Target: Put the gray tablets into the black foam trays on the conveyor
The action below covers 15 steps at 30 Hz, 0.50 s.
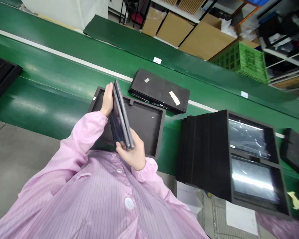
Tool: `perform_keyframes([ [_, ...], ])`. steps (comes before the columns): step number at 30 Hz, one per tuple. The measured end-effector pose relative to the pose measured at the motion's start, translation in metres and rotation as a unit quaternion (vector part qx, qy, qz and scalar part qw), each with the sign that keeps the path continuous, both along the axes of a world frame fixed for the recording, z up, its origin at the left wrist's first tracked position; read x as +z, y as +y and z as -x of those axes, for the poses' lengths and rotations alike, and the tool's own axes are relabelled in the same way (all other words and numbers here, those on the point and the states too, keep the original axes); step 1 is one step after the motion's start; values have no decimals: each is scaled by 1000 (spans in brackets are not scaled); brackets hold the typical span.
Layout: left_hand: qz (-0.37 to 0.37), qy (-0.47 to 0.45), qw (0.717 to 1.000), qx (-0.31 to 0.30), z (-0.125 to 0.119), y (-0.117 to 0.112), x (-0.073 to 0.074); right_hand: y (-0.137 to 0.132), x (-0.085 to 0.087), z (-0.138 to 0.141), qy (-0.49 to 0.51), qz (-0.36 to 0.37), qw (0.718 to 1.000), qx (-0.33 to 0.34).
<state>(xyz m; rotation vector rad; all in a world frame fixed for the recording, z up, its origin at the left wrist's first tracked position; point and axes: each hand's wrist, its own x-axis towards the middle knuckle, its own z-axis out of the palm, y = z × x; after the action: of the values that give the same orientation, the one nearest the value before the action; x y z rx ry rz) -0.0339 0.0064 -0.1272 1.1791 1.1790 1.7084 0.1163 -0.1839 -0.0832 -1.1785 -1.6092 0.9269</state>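
Note:
Two thin dark grey tablets (121, 116) are held together on edge above an empty black foam tray (147, 119) on the green conveyor belt. My left hand (107, 101) grips their far end, fingers wrapped round the edge. My right hand (134, 152) holds the near end from below, fingers closed on them. Both arms wear pink striped sleeves.
A black foam lid (159, 90) with a tape strip lies beyond the tray. A tall stack of black foam trays (204, 149) stands at the right, its top tray holding two wrapped tablets (249, 137). Cardboard boxes (204, 39) and a green crate (241, 59) sit behind the belt.

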Motion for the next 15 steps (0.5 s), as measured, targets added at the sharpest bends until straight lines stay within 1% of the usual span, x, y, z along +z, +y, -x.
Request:
perform_keyframes([
  [3,-37,21,999,-18,1,11,22,6,-32,9,-16,-18,1000,10],
  [4,-45,28,998,-31,1,12,26,8,-40,10,-17,-23,999,15],
  [6,-44,35,997,-52,0,11,30,12,-49,8,-13,-36,998,39],
  [8,-37,36,997,-61,0,9,30,15,-50,3,8,-37,996,85],
  [11,-42,46,996,-61,-1,9,30,17,-48,-6,71,7,987,142],
  [13,-46,57,995,-63,-2,10,30,17,-48,-8,108,43,983,145],
  [15,-47,66,995,-62,-3,10,31,16,-47,-7,130,62,980,136],
])
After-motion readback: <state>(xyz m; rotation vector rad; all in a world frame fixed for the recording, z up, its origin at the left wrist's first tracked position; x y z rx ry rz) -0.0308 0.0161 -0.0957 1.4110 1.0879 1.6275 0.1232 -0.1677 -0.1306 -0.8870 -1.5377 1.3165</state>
